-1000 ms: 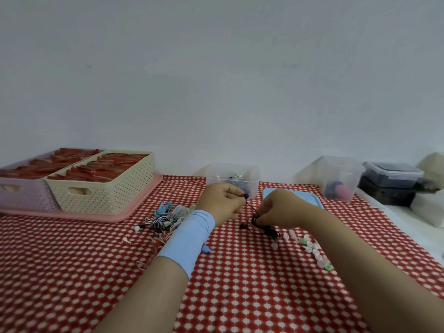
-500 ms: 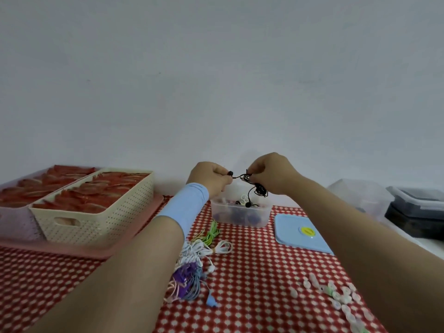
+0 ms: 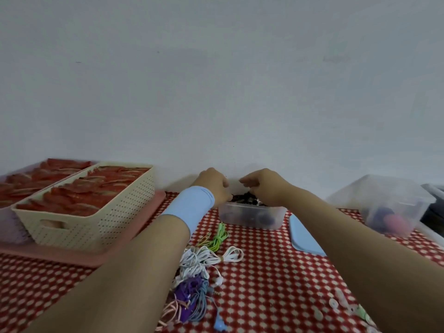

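The black earphone cord (image 3: 245, 197) is a loose tangle sitting right on top of the small clear tub (image 3: 252, 217), at the far edge of the table by the wall. Both hands are over it. The right hand (image 3: 264, 186) has its fingers curled down into the tangle, gripping it, thumb pointing across toward the other hand. The left hand (image 3: 213, 186) is curled too, and a thin dark strand runs up to its fingertips, but the blur won't let me tell whether it is pinching that strand or just touching it. The two hands are close but apart, with a small gap between them above the tub's left rim. Darker round shapes show through the tub's wall.

There's a pale blue wristband (image 3: 192, 207) on the left wrist. Just right of the tub, a light blue lid (image 3: 302, 236) lies flat on the red-and-white checked cloth (image 3: 264, 284). Nearer us, between the forearms, is a green cord bundle (image 3: 217, 239), then a heap of white, purple and blue cords (image 3: 197, 272).

On the left side a cream basket (image 3: 96, 212) packed with red packets stands on a pink tray (image 3: 134, 236), a second basket (image 3: 9, 227) touching it at the edge. Toward the far right corner is a bigger clear box (image 3: 384, 203). A scatter of pale ear tips (image 3: 341, 301) lies by the near right edge.
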Motion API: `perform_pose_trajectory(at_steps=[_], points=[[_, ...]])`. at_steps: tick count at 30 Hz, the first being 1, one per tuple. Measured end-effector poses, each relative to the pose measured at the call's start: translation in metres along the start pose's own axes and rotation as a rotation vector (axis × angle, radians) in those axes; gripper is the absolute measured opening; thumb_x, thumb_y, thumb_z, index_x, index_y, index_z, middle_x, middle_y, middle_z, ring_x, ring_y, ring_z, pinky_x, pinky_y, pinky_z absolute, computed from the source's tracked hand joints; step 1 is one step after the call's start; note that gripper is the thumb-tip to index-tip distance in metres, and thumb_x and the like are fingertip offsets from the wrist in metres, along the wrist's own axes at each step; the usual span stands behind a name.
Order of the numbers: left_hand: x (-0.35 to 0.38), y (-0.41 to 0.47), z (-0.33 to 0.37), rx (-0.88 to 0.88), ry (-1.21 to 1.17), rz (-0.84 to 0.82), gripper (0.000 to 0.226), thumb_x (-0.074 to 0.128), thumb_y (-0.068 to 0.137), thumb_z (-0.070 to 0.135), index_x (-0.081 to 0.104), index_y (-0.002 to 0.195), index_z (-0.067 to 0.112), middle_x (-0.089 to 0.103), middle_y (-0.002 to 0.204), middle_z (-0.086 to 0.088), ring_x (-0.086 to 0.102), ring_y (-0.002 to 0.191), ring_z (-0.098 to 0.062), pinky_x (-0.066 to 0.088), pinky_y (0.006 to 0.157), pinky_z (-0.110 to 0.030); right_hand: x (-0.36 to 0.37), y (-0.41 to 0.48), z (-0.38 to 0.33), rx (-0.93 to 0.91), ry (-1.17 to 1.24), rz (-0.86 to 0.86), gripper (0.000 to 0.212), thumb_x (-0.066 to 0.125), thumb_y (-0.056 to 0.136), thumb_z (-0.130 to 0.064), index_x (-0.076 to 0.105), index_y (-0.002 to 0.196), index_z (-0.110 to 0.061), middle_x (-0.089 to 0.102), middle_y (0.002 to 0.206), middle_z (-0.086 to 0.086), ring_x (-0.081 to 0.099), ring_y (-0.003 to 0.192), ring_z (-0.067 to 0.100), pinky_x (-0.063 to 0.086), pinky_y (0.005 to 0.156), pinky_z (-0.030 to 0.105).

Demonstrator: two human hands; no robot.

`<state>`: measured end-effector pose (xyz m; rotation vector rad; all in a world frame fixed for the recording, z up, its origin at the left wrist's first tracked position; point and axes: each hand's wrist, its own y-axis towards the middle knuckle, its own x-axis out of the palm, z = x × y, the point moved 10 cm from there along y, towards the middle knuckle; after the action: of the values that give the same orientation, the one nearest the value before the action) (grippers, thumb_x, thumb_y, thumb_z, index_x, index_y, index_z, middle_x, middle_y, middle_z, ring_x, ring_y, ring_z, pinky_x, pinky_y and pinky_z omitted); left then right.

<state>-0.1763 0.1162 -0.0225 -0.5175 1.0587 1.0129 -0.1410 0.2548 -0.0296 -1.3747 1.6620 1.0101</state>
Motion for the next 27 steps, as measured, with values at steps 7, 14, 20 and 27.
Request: perform_pose_trajectory(at_steps=[7,14,20,27], points=[[-0.017,-0.026,0.011,0.098,0.018,0.033,0.033,0.066,0.088,0.03,0.067,0.121,0.025,0.059,0.129,0.002,0.058,0.111,-0.016,0.047,0.096,-0.031,-0.039,-0.034,-0.025,-0.06,0.079,0.182,0.029,0.058,0.096,-0.007,0.074,0.116,-0.02,0.072,0.116,-0.004,0.064,0.106,0.01,0.046,0.093,0.02],[-0.014,-0.082,0.015,0.132,0.099,-0.059,0.016,0.058,0.089,0.019,0.067,0.101,0.026,0.063,0.098,0.002,0.056,0.088,-0.019,0.039,0.072,-0.027,0.002,-0.087,-0.081,-0.163,0.064,-0.122,0.033,0.06,0.087,0.001,0.081,0.094,-0.022,0.077,0.094,-0.004,0.066,0.066,0.005,0.057,0.076,0.026],[0.014,-0.113,-0.023,-0.006,0.177,-0.251,0.023,0.067,0.082,0.028,0.054,0.068,0.016,0.048,0.064,-0.006,0.042,0.06,-0.025,0.034,0.057,-0.03,0.054,-0.097,-0.087,-0.174,-0.135,-0.176,0.074,0.047,0.086,0.011,0.063,0.129,-0.048,0.059,0.142,-0.009,0.066,0.105,0.016,0.058,0.089,0.041],[0.013,-0.121,-0.038,-0.033,0.062,-0.308,0.064,0.068,0.087,0.042,0.048,0.143,0.019,0.054,0.14,-0.002,0.054,0.124,-0.022,0.041,0.107,-0.035,0.061,-0.09,-0.077,-0.081,-0.263,-0.179,0.027,0.068,0.093,-0.034,0.072,0.12,-0.034,0.071,0.123,-0.007,0.066,0.107,0.015,0.055,0.094,0.036]])
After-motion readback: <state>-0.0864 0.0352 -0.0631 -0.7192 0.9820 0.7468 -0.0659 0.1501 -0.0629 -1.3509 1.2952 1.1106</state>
